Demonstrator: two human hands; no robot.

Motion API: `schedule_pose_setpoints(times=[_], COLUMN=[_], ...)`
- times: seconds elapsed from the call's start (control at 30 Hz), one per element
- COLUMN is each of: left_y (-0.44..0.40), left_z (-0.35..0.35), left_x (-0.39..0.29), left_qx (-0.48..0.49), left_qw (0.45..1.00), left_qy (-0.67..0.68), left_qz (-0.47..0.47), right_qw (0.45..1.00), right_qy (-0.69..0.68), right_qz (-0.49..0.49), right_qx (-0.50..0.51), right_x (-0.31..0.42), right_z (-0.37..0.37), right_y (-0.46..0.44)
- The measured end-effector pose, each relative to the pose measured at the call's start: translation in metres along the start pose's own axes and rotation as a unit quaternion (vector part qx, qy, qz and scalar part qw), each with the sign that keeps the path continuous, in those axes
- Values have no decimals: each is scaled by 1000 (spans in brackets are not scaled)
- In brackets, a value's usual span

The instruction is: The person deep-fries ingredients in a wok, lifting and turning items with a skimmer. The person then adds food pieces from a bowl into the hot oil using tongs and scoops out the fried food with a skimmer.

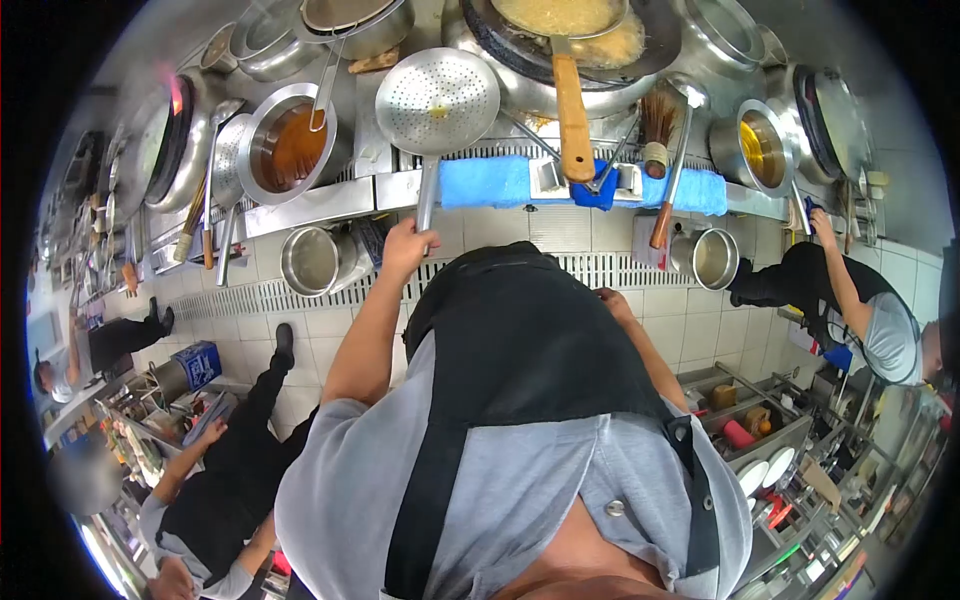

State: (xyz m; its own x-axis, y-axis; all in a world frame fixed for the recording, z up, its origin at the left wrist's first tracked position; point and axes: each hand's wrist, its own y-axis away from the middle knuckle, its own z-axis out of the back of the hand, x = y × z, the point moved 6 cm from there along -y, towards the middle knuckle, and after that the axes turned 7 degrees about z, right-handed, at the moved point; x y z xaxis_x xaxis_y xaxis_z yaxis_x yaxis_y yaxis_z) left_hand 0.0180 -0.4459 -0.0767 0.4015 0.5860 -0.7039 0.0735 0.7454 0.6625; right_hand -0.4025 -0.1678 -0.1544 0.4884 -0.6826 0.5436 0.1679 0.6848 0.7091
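My left hand (408,250) is clenched round the handle of the perforated ladle (437,100), whose bowl lies above the counter between the pot of brown sauce (291,150) and the wok (640,50). My right hand (614,305) is beside my apron (540,350); I can't tell whether its fingers are curled.

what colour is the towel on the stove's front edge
The long cloth towel is light blue, best seen in the head view.

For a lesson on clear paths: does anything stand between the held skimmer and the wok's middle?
Yes: a wooden-handled strainer covers part of the wok. Nothing visible separates the left hand's skimmer from its rim.
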Motion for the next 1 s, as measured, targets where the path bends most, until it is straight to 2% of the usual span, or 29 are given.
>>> schedule_pose_setpoints(times=[0.07,0.1,0.13,0.17,0.2,0.23,0.27,0.3,0.33,0.37,0.4,0.47,0.53,0.63,0.7,0.9,1.0], left_y=[-5,4,14,27,40,42,42,48,53,38,23,28,43,52,48,20,3], left_z=[8,8,5,3,2,0,-2,-3,-4,2,3,-5,-24,-66,-92,-157,-185], left_x=[6,2,-4,-10,-14,2,21,40,57,98,149,199,213,192,175,130,104], left_qx=[2,0,3,25,48,83,118,133,94,144,70,9,18,67,96,152,187], left_qw=[997,995,993,993,991,996,987,970,961,947,947,963,969,968,963,942,923], left_qy=[-76,-92,-108,-116,-126,-21,82,141,208,243,261,153,28,-100,-158,-270,-321], left_qz=[-17,-30,-46,-23,-3,31,68,150,154,152,174,221,243,221,194,128,96], right_qw=[1000,997,996,995,980,985,978,969,923,933,938,950,957,957,961,964,963], right_qy=[-7,60,72,83,161,128,139,158,280,225,170,76,41,36,-18,-17,-82], right_qz=[2,36,44,49,103,74,95,108,155,136,112,50,-7,-58,-105,-59,-123], right_qx=[16,26,21,14,49,90,124,157,213,247,279,299,286,280,257,258,227], right_x=[-7,0,-1,-3,28,-19,-49,-11,-18,-25,-31,-41,-44,-71,-102,-119,-139], right_z=[-2,2,5,7,22,2,-11,7,-3,-3,-3,5,26,42,42,71,72], right_y=[-18,-23,-29,-32,-12,-45,-67,-34,-38,-37,-35,-31,-19,-15,-25,0,11])
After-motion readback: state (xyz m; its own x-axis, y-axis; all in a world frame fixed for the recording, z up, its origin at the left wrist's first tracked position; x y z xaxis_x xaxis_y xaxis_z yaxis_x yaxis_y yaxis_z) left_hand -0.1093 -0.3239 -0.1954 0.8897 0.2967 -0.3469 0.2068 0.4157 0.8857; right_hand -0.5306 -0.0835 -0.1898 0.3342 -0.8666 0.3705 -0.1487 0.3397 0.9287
